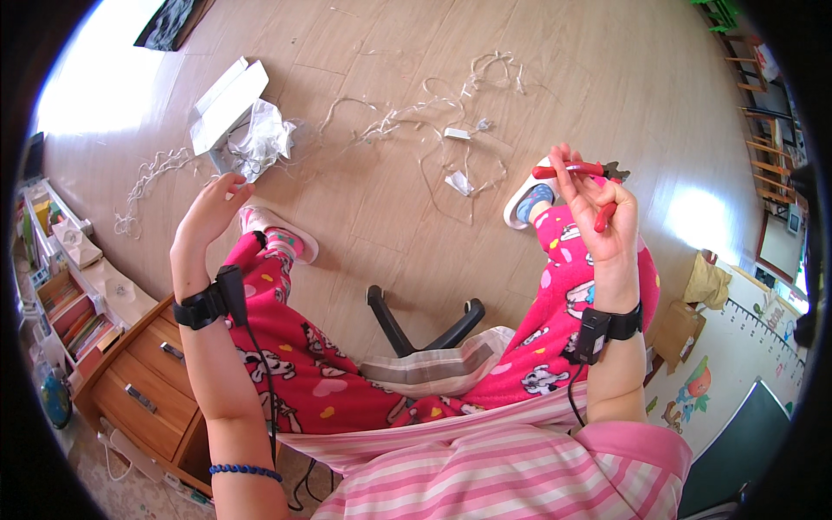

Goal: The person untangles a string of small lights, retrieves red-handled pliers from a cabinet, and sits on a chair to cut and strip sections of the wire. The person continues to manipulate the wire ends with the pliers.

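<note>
In my right hand (608, 227) is a pair of red-handled pliers (575, 169). One handle crosses the fingers, the other lies over the palm, and the dark jaws point to the right. My left hand (206, 212) is raised at the left with its fingers loosely bent and apart; nothing shows in it. Just beyond it on the floor stands an opened white box (232, 102) with crumpled clear plastic (267, 134) spilling out. A tangled pale cord (394, 120) runs across the floor from near the box, with a small white block (457, 133) and a white tag (459, 183) beside it.
I sit with legs apart; the black chair base (392, 321) shows between them. At the left are a wooden drawer cabinet (143, 381) and shelves of books (74, 316). A cardboard box (676, 335) and a dark green board (737, 455) stand at the right.
</note>
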